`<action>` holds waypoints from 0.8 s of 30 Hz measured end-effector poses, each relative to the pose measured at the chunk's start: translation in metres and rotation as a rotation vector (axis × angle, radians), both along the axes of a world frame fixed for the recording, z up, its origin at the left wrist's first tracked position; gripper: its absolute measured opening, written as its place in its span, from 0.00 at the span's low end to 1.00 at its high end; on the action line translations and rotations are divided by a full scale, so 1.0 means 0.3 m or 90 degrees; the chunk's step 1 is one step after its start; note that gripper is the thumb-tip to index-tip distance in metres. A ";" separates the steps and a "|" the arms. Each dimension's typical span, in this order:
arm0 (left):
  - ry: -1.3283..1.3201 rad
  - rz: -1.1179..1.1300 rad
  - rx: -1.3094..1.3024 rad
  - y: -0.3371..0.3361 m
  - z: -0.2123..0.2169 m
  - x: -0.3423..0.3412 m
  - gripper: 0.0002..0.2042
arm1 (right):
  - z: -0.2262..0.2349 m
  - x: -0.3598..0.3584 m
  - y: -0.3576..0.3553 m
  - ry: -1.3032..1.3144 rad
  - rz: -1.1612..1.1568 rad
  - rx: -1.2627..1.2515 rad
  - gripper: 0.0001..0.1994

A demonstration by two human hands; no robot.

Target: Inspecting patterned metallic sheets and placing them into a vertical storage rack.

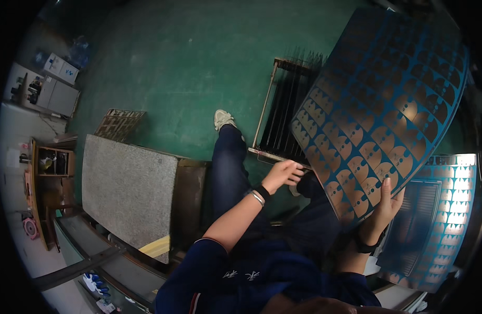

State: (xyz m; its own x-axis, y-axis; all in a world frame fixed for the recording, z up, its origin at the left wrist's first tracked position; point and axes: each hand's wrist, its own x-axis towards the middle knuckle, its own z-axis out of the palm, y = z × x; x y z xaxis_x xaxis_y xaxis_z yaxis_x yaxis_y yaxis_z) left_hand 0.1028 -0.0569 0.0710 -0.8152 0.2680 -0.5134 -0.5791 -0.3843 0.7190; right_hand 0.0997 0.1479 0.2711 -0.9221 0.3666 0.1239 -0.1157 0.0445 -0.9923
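Note:
A large blue panel point(378, 112) with rows of repeated copper-coloured shapes is held up, tilted, on the right. My right hand point(386, 208) is closed on its lower right edge, thumb on the patterned face and the other fingers hidden behind. Beside the panel's lower left edge is my left hand point(284, 176), its fingers loosely bent and a little apart; I see nothing in them. Whether a fingertip touches the panel or the rack, I cannot tell. That rack point(272, 99), with a metal frame and many thin upright dark wires, stands on the floor, partly behind the panel.
A second patterned blue panel point(450, 209) lies at the right. To the left stands a block-like table with a grey speckled top point(128, 188), a wire grid point(119, 124) beyond it. Green floor point(162, 63) stretches ahead of my foot. White and grey boxes point(59, 94) sit far left.

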 end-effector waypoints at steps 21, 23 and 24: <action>0.394 -0.044 -0.977 -0.038 -0.217 -0.308 0.07 | -0.486 -0.415 -0.326 -0.262 0.160 0.057 0.24; 0.393 -0.034 -0.981 -0.039 -0.226 -0.305 0.06 | -0.551 -0.485 -0.334 0.026 0.143 0.138 0.28; 0.393 -0.040 -0.990 -0.041 -0.228 -0.306 0.05 | -0.559 -0.517 -0.344 0.012 0.145 0.113 0.32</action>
